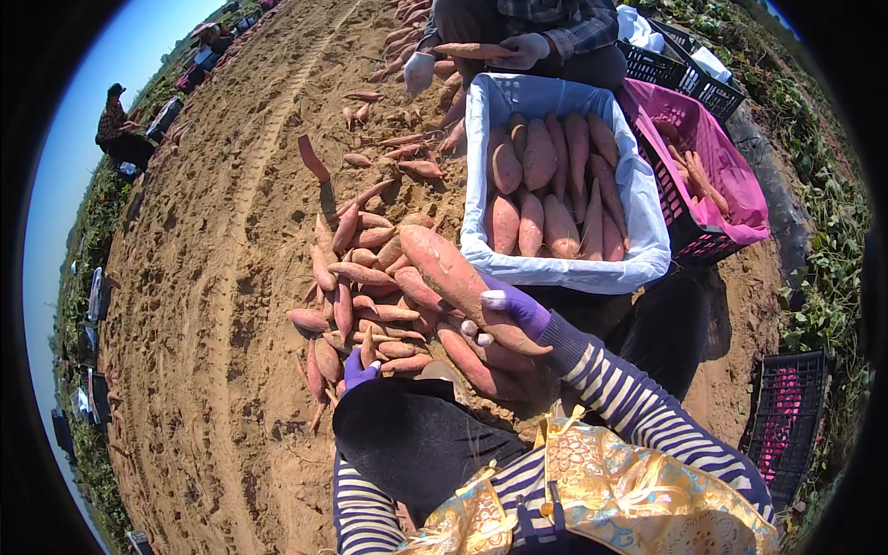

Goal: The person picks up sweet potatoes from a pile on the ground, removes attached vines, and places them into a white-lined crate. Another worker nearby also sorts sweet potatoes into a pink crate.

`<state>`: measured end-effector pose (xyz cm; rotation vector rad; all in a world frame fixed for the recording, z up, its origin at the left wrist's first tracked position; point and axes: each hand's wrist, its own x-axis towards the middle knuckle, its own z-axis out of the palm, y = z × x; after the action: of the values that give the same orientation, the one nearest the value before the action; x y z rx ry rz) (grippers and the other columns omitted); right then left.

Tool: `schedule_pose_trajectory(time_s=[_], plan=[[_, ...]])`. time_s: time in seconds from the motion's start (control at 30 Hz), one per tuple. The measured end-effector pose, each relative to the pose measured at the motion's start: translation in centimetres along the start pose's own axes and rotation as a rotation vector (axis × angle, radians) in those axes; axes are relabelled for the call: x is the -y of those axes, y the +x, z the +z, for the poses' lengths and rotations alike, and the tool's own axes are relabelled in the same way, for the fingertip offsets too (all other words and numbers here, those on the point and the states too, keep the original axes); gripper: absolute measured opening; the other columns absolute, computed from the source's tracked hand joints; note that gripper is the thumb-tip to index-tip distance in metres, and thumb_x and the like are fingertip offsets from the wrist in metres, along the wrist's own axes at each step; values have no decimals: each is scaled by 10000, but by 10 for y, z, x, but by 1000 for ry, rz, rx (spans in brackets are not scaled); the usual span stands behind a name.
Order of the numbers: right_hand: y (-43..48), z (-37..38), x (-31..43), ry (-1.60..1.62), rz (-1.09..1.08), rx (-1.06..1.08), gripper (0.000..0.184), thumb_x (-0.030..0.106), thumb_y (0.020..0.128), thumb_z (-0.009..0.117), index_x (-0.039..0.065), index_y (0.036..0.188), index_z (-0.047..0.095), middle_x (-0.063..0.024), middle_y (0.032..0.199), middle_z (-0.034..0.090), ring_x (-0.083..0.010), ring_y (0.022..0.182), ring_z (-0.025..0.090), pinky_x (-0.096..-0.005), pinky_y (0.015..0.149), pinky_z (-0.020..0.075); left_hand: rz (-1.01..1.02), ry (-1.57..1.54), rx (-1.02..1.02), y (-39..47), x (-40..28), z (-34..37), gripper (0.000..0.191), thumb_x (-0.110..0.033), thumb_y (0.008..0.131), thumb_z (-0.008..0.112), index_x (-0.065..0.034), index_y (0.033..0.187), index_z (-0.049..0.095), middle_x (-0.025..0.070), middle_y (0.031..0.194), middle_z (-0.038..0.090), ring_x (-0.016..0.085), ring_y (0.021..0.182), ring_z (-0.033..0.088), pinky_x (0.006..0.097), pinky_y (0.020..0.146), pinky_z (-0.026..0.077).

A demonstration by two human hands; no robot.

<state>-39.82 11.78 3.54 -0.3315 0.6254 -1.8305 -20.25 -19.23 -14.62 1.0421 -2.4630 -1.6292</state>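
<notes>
My right hand (517, 305), in a purple glove with pale fingertips, grips a large sweet potato (444, 263) near its narrow lower end. It holds this root over a heap of sweet potatoes (374, 276) on the soil. At the heap's near edge, beside my bent knee, my left hand (359, 369) wears the same kind of glove. A small sweet potato (368, 347) stands between its thumb and fingers, which my knee partly hides. Right of the heap is a crate with a white liner (565, 276), with sweet potatoes (541, 156) laid lengthwise inside.
A pink-lined black crate (742, 201) holding thin roots adjoins the white-lined one. Across from me, a co-worker's gloved hand (524, 52) holds a long sweet potato (475, 50). A black crate (791, 423) lies at right near green vines (832, 270). Another person (114, 128) sits far left.
</notes>
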Motion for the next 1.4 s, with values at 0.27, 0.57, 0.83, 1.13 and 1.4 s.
schedule_pose_trajectory(time_s=[0.27,0.57,0.83,1.13,1.4], plan=[[-61,-40,17,77,151,16,627,304,800,630,-7,1282,377,-159,1030,556,-171,706,583,-231,484,500,92,-685,-91,1,-95,-78,522,-116,867,587,53,1317,384,130,1183,538,189,1034,551,276,883,449],[-81,-100,-70,-1107,23,-295,885,270,680,678,-14,1397,245,-222,1261,475,-293,1174,479,-338,971,392,-121,-201,107,-74,-180,-86,367,-336,851,584,-32,1057,594,45,925,614,156,815,552,270,739,439],[-82,-118,-93,-1502,448,-493,909,182,704,638,7,1431,120,-290,1283,429,-376,1211,433,-368,985,384,-283,-615,67,-88,-40,-8,338,-294,856,589,-30,1067,571,53,939,599,163,820,560,278,775,462],[-52,-165,-107,-1738,385,-724,709,163,759,576,21,1385,275,-241,1358,373,-379,1250,377,-403,1043,309,-93,-192,192,-54,16,42,349,-221,873,579,-11,1150,551,77,1015,607,169,907,574,275,825,448],[50,-85,-100,-1665,-136,-130,532,141,771,592,40,1270,437,-199,1214,483,-354,1135,465,-401,978,371,-38,-70,-646,3,29,33,522,-119,775,644,26,1241,458,176,1186,522,238,1023,548,303,908,425]])
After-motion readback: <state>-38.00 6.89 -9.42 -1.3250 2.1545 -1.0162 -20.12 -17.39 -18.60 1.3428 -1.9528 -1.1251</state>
